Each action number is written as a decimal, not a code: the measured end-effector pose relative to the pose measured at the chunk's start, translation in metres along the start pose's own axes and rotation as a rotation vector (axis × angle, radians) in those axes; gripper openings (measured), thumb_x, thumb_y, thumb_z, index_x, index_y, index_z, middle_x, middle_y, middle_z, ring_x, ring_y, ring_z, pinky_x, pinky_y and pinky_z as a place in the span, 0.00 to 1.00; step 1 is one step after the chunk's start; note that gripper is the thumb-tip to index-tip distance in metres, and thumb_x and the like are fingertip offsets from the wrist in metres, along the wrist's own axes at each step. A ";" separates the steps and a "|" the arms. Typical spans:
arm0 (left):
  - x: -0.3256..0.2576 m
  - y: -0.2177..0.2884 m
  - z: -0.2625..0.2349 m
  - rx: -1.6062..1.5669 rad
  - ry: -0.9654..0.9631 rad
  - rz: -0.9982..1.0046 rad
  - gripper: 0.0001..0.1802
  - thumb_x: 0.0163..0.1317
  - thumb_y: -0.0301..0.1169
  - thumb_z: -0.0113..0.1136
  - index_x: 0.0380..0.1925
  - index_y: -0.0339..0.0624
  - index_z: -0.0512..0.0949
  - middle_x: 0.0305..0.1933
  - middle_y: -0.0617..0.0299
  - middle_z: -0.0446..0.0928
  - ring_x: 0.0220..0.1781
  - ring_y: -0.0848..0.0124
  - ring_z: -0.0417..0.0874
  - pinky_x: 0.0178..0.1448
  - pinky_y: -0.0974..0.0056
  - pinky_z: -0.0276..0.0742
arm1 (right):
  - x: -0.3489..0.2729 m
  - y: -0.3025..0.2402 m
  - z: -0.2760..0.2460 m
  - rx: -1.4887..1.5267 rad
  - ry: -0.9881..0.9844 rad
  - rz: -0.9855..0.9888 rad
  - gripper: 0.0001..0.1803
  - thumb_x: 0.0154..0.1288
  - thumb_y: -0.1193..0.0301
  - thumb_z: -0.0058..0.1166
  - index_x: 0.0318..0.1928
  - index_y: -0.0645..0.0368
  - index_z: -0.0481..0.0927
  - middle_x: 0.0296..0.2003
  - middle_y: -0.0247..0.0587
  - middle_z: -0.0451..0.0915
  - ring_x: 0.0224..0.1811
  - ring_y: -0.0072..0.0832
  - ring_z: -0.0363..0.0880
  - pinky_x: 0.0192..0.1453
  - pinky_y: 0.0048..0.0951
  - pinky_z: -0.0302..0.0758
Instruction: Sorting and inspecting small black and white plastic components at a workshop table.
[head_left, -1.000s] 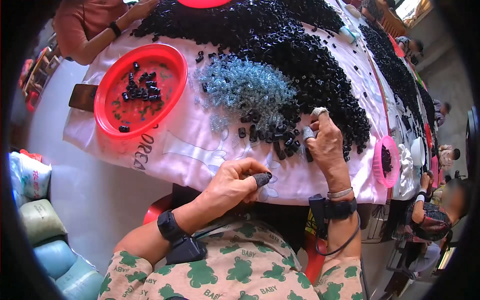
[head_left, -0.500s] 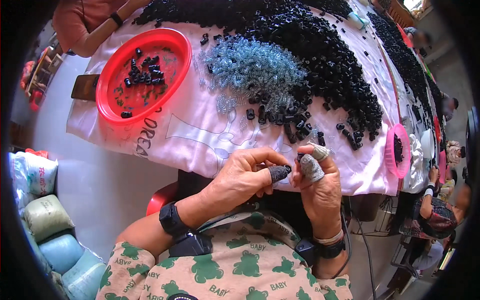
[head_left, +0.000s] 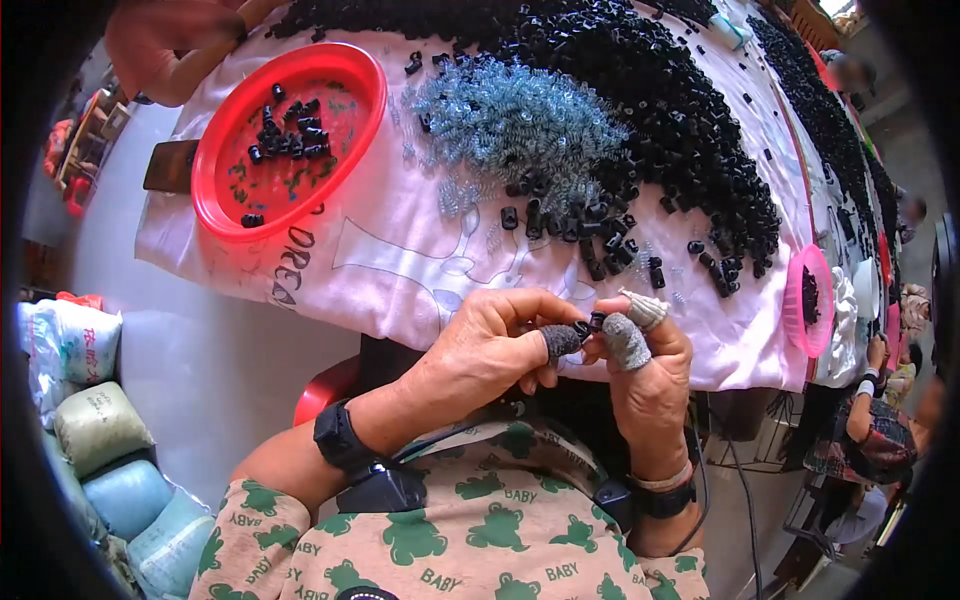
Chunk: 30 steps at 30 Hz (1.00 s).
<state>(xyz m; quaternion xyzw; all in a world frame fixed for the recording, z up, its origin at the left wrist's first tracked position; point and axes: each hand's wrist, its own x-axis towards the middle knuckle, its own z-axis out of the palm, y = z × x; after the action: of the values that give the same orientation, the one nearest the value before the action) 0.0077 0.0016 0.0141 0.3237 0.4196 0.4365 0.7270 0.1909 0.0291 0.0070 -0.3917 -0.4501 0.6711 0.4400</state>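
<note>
Where fingertips (head_left: pixel 562 342) pinch (nearly closed), both hands (head_left: pixel 492 343) (head_left: pixel 650 387) hold black parts (head_left: pixel 597 321).

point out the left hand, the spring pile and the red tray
Left hand (head_left: pixel 488 335): head view, its back.
Spring pile (head_left: pixel 520 125): head view, its middle.
Red tray (head_left: pixel 332 80): head view, its bare inside.

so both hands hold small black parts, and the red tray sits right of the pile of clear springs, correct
Not quite: the red tray sits left of the clear springs, as the head view shows. The left hand and right hand do hold small black parts.
</note>
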 end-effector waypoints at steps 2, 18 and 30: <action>0.000 0.001 0.000 0.004 -0.001 -0.008 0.13 0.66 0.31 0.57 0.45 0.33 0.78 0.32 0.64 0.79 0.27 0.82 0.77 0.29 0.77 0.72 | -0.001 0.000 0.000 -0.057 0.000 -0.027 0.10 0.66 0.75 0.56 0.46 0.63 0.79 0.35 0.32 0.80 0.33 0.16 0.77 0.41 0.17 0.75; 0.001 0.005 0.003 -0.002 0.030 -0.067 0.11 0.65 0.29 0.57 0.44 0.33 0.78 0.24 0.64 0.77 0.24 0.81 0.76 0.27 0.77 0.71 | -0.001 0.001 -0.003 -0.257 -0.051 -0.211 0.12 0.63 0.82 0.57 0.47 0.64 0.80 0.40 0.32 0.77 0.40 0.18 0.75 0.46 0.18 0.72; 0.002 -0.004 -0.005 -0.138 -0.016 -0.077 0.09 0.65 0.27 0.57 0.43 0.34 0.78 0.29 0.62 0.79 0.23 0.82 0.75 0.25 0.78 0.69 | 0.001 0.004 -0.005 -0.222 -0.061 -0.183 0.11 0.62 0.82 0.57 0.46 0.65 0.80 0.39 0.33 0.77 0.37 0.19 0.77 0.43 0.19 0.75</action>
<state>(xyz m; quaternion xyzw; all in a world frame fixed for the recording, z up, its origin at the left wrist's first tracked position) 0.0055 0.0019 0.0080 0.2599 0.3947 0.4337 0.7672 0.1941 0.0301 0.0017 -0.3746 -0.5686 0.5859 0.4394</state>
